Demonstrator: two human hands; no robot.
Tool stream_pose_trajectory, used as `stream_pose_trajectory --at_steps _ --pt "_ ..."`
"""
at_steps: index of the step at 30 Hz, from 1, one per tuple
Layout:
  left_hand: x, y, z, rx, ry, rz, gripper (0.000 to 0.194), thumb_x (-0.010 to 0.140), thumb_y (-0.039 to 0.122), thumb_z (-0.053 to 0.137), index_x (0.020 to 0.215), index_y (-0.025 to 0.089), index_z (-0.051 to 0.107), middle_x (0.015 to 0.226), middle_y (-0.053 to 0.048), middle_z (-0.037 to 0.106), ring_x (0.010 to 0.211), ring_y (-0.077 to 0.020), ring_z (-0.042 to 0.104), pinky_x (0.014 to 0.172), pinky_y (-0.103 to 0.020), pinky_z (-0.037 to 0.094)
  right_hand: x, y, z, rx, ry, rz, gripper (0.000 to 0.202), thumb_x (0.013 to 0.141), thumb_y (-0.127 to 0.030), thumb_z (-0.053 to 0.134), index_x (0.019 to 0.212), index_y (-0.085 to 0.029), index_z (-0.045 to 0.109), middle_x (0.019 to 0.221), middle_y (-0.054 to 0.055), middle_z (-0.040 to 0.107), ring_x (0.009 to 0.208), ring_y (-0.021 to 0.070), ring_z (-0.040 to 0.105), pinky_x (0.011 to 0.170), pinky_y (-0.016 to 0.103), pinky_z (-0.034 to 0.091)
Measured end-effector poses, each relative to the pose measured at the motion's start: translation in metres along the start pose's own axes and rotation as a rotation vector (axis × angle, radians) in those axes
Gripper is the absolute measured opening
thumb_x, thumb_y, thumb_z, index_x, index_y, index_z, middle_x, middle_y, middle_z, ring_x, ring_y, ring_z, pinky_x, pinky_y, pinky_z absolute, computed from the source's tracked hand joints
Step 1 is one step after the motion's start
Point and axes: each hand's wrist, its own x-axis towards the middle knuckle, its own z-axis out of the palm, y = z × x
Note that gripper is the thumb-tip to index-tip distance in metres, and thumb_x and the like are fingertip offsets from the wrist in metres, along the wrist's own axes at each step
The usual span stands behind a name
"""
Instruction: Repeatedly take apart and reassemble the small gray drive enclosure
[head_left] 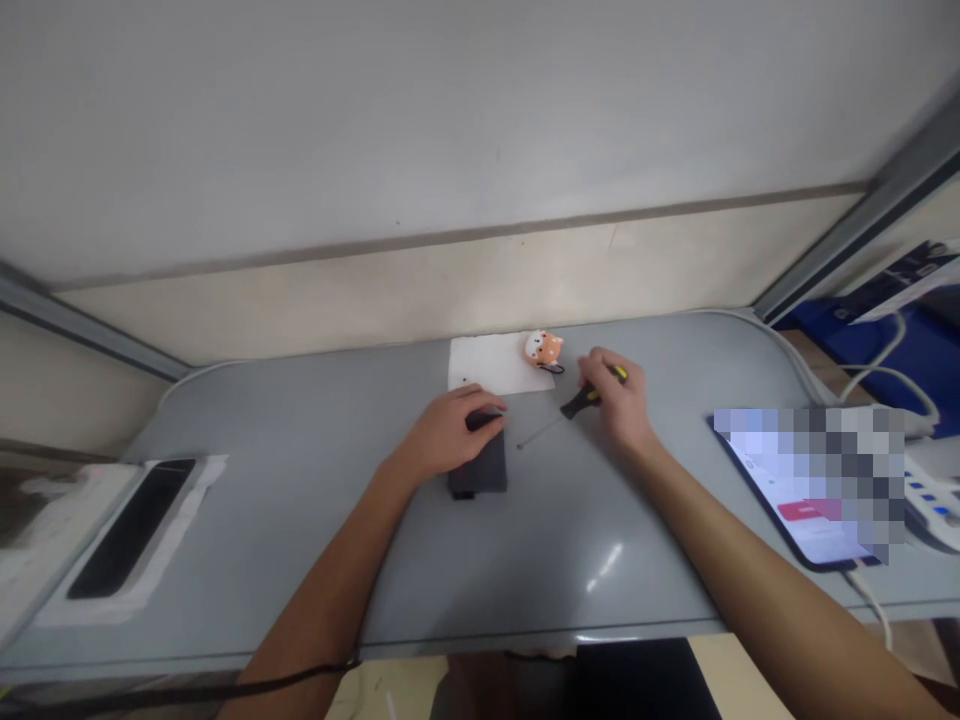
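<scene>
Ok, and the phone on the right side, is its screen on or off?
On: the phone shows a lit, coloured display.

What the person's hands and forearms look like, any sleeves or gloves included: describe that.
The left hand and right hand are ungloved, with no rings visible. The left forearm and right forearm show no sleeves, watch or bracelet. A dark cable crosses the left one.

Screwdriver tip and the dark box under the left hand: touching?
Apart. The head view shows a narrow strip of grey tabletop between the tip of the screwdriver and the right edge of the dark box.
</scene>
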Motion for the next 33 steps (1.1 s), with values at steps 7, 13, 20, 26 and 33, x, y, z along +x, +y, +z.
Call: stream_pose_trajectory --at_steps 7,13,20,26,33 --pt "0.0 0.005 0.009 -0.169 -0.021 -0.18 0.027 0.1 0.041 0.062 0.119 0.025 0.074 0.088 -0.002 0.072 0.071 -0.0175 0.065 0.067 -0.029 0.051 0.017 0.02 -0.008 0.105 0.261 0.12 0.034 0.085 -0.042 0.065 0.06 -0.022 0.053 0.061 -0.003 0.046 0.062 0.0138 0.041 0.058 0.03 0.032" --pt "0.0 0.007 0.012 -0.335 -0.092 -0.287 0.045 0.098 0.052 0.065 0.132 0.023 0.069 0.074 0.001 0.066 0.067 -0.0163 0.062 0.06 -0.025 0.045 0.014 0.022 0.003 0.15 0.229 0.187 0.034 0.084 -0.045 0.065 0.061 -0.022 0.054 0.061 -0.003 0.047 0.06 0.0132 0.043 0.054 0.029 0.033" --pt "0.004 0.003 0.016 -0.33 -0.094 -0.247 0.032 0.097 0.051 0.065 0.095 0.021 0.076 0.084 -0.001 0.071 0.074 -0.0162 0.063 0.066 -0.025 0.045 0.012 0.028 0.008 0.155 0.166 0.16 0.035 0.086 -0.045 0.065 0.062 -0.022 0.056 0.061 -0.004 0.047 0.06 0.0126 0.043 0.056 0.029 0.032" --pt "0.01 -0.019 -0.002 -0.18 0.049 -0.289 0.037 0.093 0.055 0.064 0.096 0.021 0.078 0.078 0.0 0.069 0.072 -0.0168 0.06 0.067 -0.027 0.044 0.018 0.03 0.006 0.259 0.262 0.267 0.033 0.083 -0.047 0.066 0.063 -0.022 0.056 0.063 -0.004 0.046 0.06 0.0128 0.041 0.053 0.029 0.029" --pt "0.042 -0.061 -0.023 0.085 0.346 -0.39 0.037 0.093 0.051 0.063 0.105 0.021 0.081 0.087 -0.004 0.075 0.078 -0.0205 0.064 0.073 -0.032 0.046 0.02 0.028 0.007 0.299 0.28 0.308 0.031 0.081 -0.047 0.065 0.064 -0.022 0.057 0.063 -0.004 0.046 0.059 0.013 0.041 0.053 0.029 0.03"
